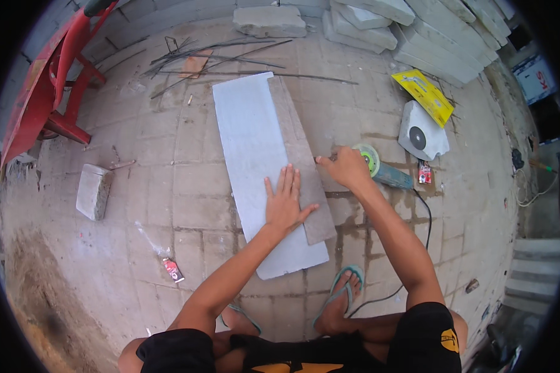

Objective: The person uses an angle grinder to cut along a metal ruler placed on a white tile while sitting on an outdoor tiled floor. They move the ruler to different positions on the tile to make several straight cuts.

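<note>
A long whitish slab (249,143), like a tile, lies lengthwise on the floor in front of me. A narrower grey-brown strip (302,149) lies along its right side, overlapping it. My left hand (284,199) rests flat with fingers spread across the seam, the thumb on the strip. Beside the strip's right edge, my right hand (344,168) is closed, its fingertips near that edge; a small dark bit shows there, too small to name. Just right of this hand lies a teal angle grinder (392,176) with a pale green disc (368,158).
The grinder's black cord (428,217) runs back toward my right foot. A white block (422,133) bears a dark disc and a yellow sheet (424,96). Thin rods (230,56) lie beyond the slab. A red wheelbarrow (50,87) and a small block (94,191) are at left.
</note>
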### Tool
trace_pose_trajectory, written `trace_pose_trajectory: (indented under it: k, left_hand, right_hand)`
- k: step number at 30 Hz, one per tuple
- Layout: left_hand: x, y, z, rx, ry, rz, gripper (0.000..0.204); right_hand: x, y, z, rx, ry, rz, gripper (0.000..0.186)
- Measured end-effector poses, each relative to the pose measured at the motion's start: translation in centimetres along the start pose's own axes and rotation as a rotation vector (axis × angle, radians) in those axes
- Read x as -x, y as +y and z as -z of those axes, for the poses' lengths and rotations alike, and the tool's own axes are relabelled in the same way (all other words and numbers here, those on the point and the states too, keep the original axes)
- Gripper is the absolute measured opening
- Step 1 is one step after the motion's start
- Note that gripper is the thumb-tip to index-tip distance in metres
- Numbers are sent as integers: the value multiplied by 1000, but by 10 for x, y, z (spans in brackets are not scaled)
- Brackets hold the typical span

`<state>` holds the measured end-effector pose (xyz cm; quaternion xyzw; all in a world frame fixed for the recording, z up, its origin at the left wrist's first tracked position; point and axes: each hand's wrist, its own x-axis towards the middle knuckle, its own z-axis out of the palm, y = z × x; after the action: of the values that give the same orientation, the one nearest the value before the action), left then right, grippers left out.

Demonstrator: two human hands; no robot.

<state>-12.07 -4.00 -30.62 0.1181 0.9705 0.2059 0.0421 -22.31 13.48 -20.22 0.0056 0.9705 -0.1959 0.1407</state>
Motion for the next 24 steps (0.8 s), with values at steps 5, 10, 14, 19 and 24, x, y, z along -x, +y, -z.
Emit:
trace_pose_trajectory:
  k: [5, 10, 14, 19, 24]
  left_hand:
    - [2, -2, -1, 20, 35, -29, 110]
    - [4, -3, -1, 37, 61, -39, 108]
    - [4, -5, 3, 123, 100, -48, 108]
    - [10, -15, -6, 294, 202, -33, 101]
    - [8, -8, 12, 705, 552, 54, 74]
  right_hand:
    - [5, 58, 90, 443, -28, 58, 45]
    - [20, 149, 89, 633, -213, 8, 86]
    - [10, 205, 34, 598, -77, 101, 117]
    - [4, 268, -1, 383, -50, 109, 111]
    - [-10, 286, 0, 315, -30, 219, 99]
